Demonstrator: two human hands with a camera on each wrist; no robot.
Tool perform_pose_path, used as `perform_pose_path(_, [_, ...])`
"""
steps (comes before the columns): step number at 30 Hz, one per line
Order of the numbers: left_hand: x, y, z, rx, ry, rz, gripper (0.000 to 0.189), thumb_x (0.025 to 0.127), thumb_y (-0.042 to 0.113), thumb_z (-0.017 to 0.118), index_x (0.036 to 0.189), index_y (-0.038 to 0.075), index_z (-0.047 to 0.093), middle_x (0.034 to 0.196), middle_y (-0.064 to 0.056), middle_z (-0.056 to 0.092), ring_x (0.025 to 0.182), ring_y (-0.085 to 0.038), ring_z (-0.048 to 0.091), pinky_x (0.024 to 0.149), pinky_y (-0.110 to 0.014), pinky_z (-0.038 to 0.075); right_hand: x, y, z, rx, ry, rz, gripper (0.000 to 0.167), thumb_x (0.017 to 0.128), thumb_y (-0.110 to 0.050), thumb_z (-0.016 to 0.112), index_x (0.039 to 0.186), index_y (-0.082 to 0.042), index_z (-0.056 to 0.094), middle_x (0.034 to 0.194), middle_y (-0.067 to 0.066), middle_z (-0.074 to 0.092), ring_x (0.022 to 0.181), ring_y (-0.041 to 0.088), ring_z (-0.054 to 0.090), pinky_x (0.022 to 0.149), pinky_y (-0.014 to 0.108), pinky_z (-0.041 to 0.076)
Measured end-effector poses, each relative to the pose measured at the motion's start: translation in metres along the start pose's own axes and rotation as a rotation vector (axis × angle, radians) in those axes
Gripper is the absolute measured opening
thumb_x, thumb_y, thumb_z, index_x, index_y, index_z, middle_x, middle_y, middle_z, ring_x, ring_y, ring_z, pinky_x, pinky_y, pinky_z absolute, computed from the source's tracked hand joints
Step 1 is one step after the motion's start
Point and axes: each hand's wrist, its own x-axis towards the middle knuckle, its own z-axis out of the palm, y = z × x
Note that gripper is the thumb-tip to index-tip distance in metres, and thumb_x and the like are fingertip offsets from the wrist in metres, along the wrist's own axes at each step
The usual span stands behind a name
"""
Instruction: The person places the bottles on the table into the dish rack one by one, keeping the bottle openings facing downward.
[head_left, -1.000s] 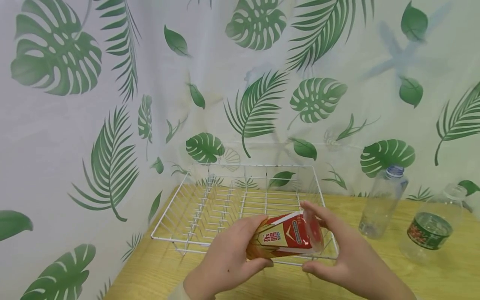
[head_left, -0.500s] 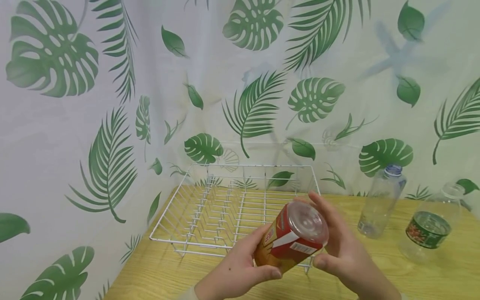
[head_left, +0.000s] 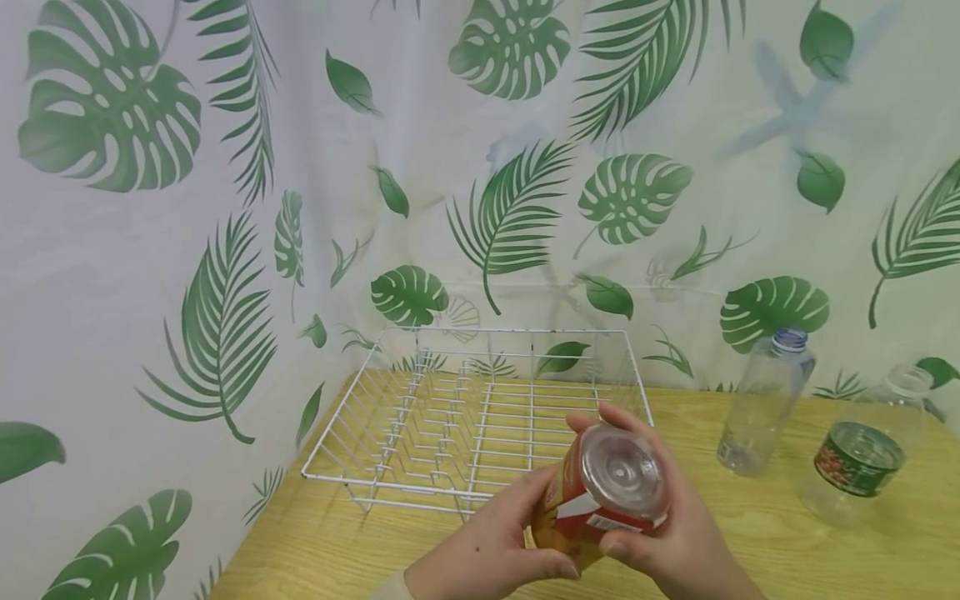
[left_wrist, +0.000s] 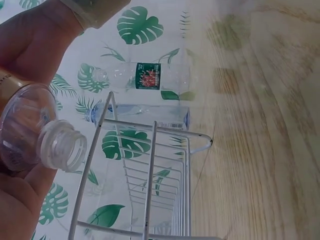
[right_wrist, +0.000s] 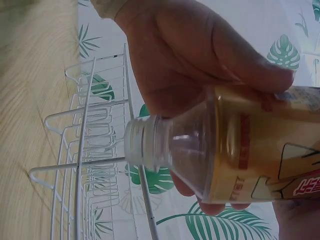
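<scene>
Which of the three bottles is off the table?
The red-and-gold bottle, gripped by the left hand and right hand, base tilted up. The blue-necked bottle and green-labelled bottle stand upright on the table.

- The held bottle (head_left: pixel 600 500) is showing red and gold (its base (head_left: pixel 621 472) is gleaming clear).
- The rack (left_wrist: pixel 151 175) is showing white.
- The table (head_left: pixel 300 550) is showing yellow woodgrain.
- The backdrop (head_left: pixel 420 242) is displaying green leaves (head_left: pixel 633 198) on white.
- A clear bottle (head_left: pixel 862 458) is bearing a red-patterned green label (left_wrist: pixel 148 76).

The head view looks forward and down, bottle (head_left: pixel 602 498) lower centre; both wrist views, sideways, closer, share the rack (left_wrist: pixel 150 180).
</scene>
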Motion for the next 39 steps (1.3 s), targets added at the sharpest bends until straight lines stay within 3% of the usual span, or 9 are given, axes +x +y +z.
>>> perform_pose_path(7, [0.0,0.001,0.0,0.072,-0.003,-0.014,0.069,0.09,0.022,0.079,0.147,0.032,0.042,0.134,0.012,0.057,0.12,-0.008,0.056,0.106,-0.03,0.044,-0.001,-0.006,0.002,-0.113,0.035,0.049,0.078,0.082,0.017,0.072,0.148,0.008,0.031,0.146,0.027,0.049,0.133,0.029,0.051,0.102,0.033,0.049])
perform_pose_path(16, [-0.001,0.006,0.0,0.163,0.023,-0.044,0.077,0.088,0.028,0.081,0.151,0.037,0.038,0.135,0.013,0.054,0.12,-0.006,0.054,0.105,-0.029,0.044,-0.001,-0.006,0.001,-0.075,0.004,-0.007,0.079,0.083,0.018,0.07,0.149,0.009,0.028,0.146,0.026,0.049,0.134,0.031,0.05,0.103,0.033,0.048])
perform_pose_path(24, [-0.004,0.004,-0.007,0.382,0.067,0.079,0.088,0.086,0.034,0.082,0.157,0.034,0.03,0.148,0.012,0.046,0.132,-0.011,0.049,0.108,-0.036,0.044,-0.001,-0.007,-0.001,-0.039,0.026,-0.021,0.069,0.09,0.01,0.068,0.147,0.01,0.03,0.145,0.026,0.049,0.133,0.033,0.051,0.101,0.036,0.05])
perform_pose_path(28, [-0.008,0.003,-0.015,0.499,0.118,0.076,0.09,0.088,0.04,0.079,0.159,0.03,0.026,0.153,0.007,0.044,0.135,-0.017,0.048,0.105,-0.042,0.046,-0.001,-0.011,-0.004,-0.001,0.053,0.007,0.065,0.093,0.009,0.065,0.148,0.008,0.03,0.145,0.025,0.05,0.133,0.032,0.051,0.1,0.039,0.051])
perform_pose_path(32, [-0.01,0.004,-0.025,0.559,0.18,0.038,0.084,0.092,0.044,0.074,0.16,0.029,0.027,0.155,0.006,0.043,0.137,-0.017,0.046,0.104,-0.048,0.047,0.0,-0.013,-0.007,0.006,0.054,-0.008,0.065,0.093,0.009,0.064,0.148,0.01,0.029,0.145,0.027,0.049,0.134,0.034,0.05,0.102,0.039,0.05])
perform_pose_path(39, [-0.018,0.006,-0.059,0.635,0.371,-0.069,0.077,0.097,0.048,0.065,0.161,0.027,0.027,0.158,0.006,0.038,0.143,-0.021,0.038,0.11,-0.054,0.038,-0.001,-0.018,-0.013,0.015,0.071,-0.025,0.065,0.093,0.011,0.063,0.149,0.009,0.029,0.146,0.028,0.047,0.133,0.034,0.05,0.1,0.039,0.051])
